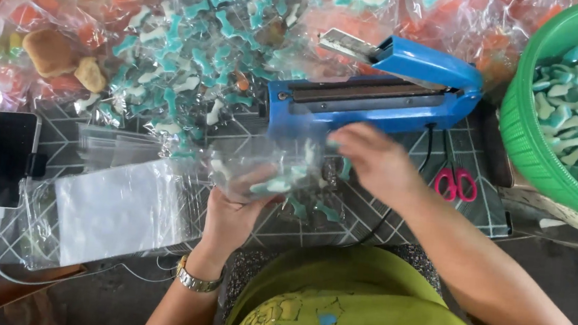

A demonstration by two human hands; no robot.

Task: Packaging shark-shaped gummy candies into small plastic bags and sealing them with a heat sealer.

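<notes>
Both hands hold a clear bag [267, 167] of blue-white candies: left hand [231, 213] cups it from below, right hand [370, 160] pinches its top edge. It sits just before the blue sealer [380, 93]. Empty bags [119, 206] lie left, scissors [455, 182] and green basket [518, 128] right.

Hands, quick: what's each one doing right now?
Left hand: shut on the candy bag, holding it from below.
Right hand: touching the bag's top; grip cannot be told.
</notes>
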